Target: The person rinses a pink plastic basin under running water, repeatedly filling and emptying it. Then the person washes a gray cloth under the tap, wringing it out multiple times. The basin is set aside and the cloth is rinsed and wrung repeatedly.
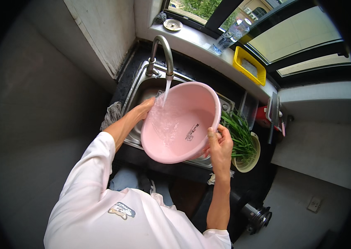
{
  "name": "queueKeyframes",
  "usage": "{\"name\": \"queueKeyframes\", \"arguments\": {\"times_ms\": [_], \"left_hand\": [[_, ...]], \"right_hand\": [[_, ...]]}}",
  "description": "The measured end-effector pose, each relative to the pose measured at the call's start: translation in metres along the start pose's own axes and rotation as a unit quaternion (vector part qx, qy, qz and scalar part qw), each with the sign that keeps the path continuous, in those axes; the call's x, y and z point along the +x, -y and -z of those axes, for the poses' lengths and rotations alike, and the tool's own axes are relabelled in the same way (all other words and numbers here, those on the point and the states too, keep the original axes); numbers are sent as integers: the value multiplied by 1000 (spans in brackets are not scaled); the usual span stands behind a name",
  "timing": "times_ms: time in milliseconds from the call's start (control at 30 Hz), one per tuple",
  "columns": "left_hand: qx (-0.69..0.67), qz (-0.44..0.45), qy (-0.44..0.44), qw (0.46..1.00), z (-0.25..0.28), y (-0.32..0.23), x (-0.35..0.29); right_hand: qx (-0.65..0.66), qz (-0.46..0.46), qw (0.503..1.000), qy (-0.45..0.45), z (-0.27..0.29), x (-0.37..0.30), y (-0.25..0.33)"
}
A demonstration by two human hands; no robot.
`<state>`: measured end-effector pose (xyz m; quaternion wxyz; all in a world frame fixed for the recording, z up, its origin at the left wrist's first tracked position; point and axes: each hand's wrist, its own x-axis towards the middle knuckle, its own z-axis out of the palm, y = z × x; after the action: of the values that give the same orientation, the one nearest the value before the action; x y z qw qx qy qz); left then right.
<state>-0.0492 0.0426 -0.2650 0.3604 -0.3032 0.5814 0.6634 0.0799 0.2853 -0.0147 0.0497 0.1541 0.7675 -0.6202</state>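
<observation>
A pink plastic basin (196, 112) is tilted over the steel sink (133, 96), with dark printing on its inner bottom. Water (167, 92) runs from the curved metal faucet (169, 62) into its left side and spreads across the inside. My left hand (146, 107) grips the basin's left edge near the stream; its fingertips are partly hidden. On the opposite side, my right hand (220, 145) holds the rim, thumb on top and fingers curled beneath.
Long green leafy vegetables (237, 135) lie in a pale colander (253, 159) right of the sink. A grey rag (111, 116) hangs by the sink's left edge. The windowsill bears a plastic bottle (231, 36), a yellow basket (242, 54) and a small round dish (173, 25).
</observation>
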Motion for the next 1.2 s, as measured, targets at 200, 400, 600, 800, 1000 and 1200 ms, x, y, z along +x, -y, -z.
{"name": "queueKeyframes", "arguments": {"times_ms": [200,400,600,800,1000,1200], "left_hand": [[-76,32,-150,985,-73,-6,101],[41,-222,-59,972,-70,-22,78],[174,-464,-36,868,-32,-45,23],[134,-484,-112,857,-19,-48,13],[247,-493,-166,818,-15,-37,19],[207,-531,-144,809,-11,-46,-28]], "right_hand": [[-191,132,972,39,-36,-52,-5],[-182,165,968,41,9,-57,-35],[-152,146,974,88,37,-23,-17],[-332,183,918,119,34,7,23],[-433,185,871,143,34,9,45],[-476,231,830,176,14,30,22]]}}
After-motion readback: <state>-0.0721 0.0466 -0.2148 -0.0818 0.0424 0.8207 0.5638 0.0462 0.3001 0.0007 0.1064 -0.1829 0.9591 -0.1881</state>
